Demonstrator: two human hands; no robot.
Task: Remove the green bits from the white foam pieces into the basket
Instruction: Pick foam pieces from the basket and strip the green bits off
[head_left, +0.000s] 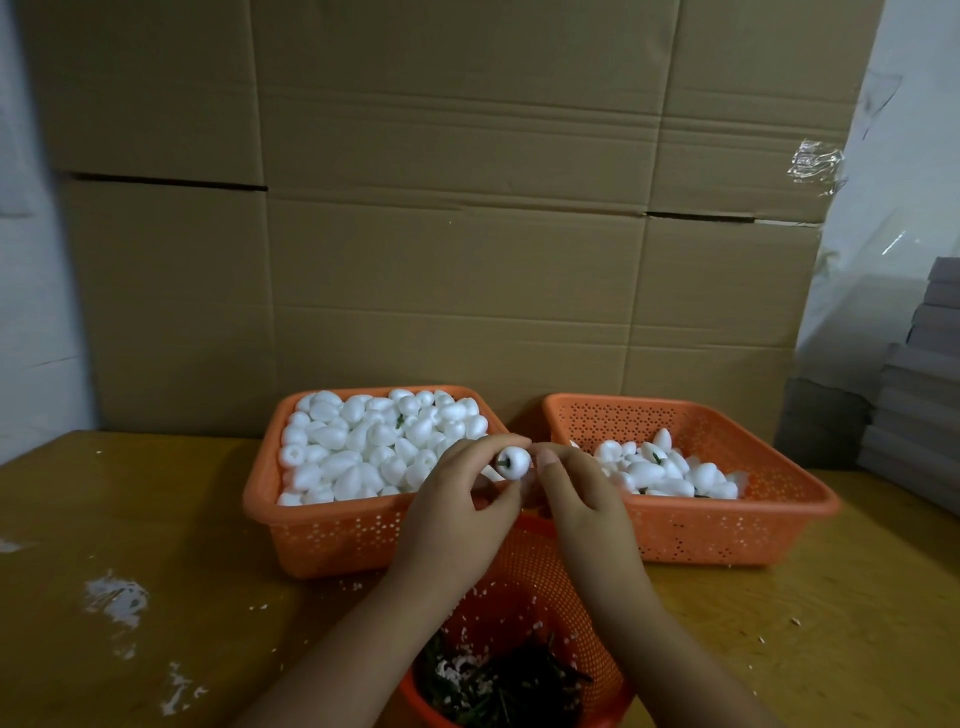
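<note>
My left hand (457, 512) pinches a white foam piece (514, 462) with a small green bit on its left face. My right hand (584, 499) is right beside it, thumb up against the piece. Both hands hover above the near edge of a round orange basket (524, 577) that holds dark green bits and white crumbs. A full orange basket (322, 535) of white foam pieces stands behind on the left. A second orange basket (727, 525) on the right holds fewer foam pieces, some with green showing.
A wall of cardboard boxes (452, 234) rises right behind the baskets. Grey stacked sheets (919, 400) stand at the far right. The wooden table (145, 545) carries white smears and foam crumbs on its left side.
</note>
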